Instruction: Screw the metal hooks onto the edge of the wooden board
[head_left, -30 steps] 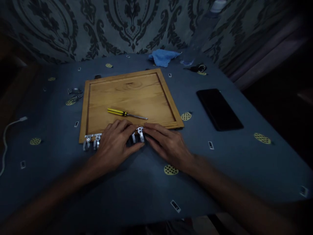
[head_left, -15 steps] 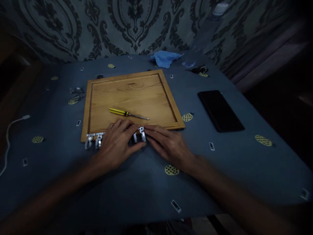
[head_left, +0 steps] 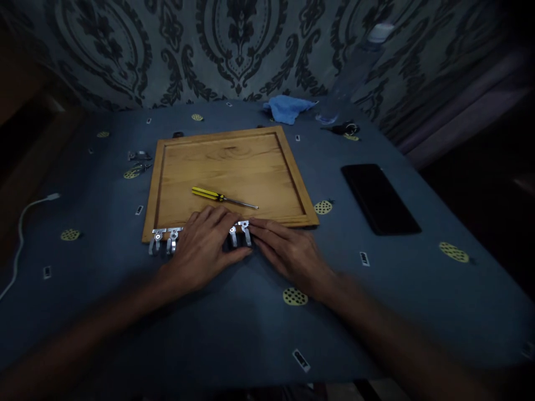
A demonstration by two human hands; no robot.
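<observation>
A wooden framed board [head_left: 229, 167] lies on the table with silver metal hooks along its near edge. At the left end sit two hooks, one of them a double-pronged metal hook [head_left: 157, 239]. My left hand [head_left: 198, 245] bends over the near edge, its fingers on the board and its index finger and thumb around the right-hand hooks. Fingertips of my right hand [head_left: 292, 253] press together at the side of the rightmost metal hook [head_left: 246, 233]. Any hooks under my left palm are hidden. A yellow-and-black screwdriver [head_left: 223, 197] rests on the board, just beyond my fingers.
Left of the board are loose metal hooks [head_left: 139, 156] and a white cable [head_left: 20, 228]. A black phone [head_left: 380, 199] lies to the right. At the back are a blue cloth [head_left: 288, 108], a clear bottle [head_left: 351, 72] and keys [head_left: 345, 128].
The view has shifted slightly, so everything sits a little lower and further right. The rightmost hook now looks straighter and closer in line with its neighbour. Both hands keep their places.
</observation>
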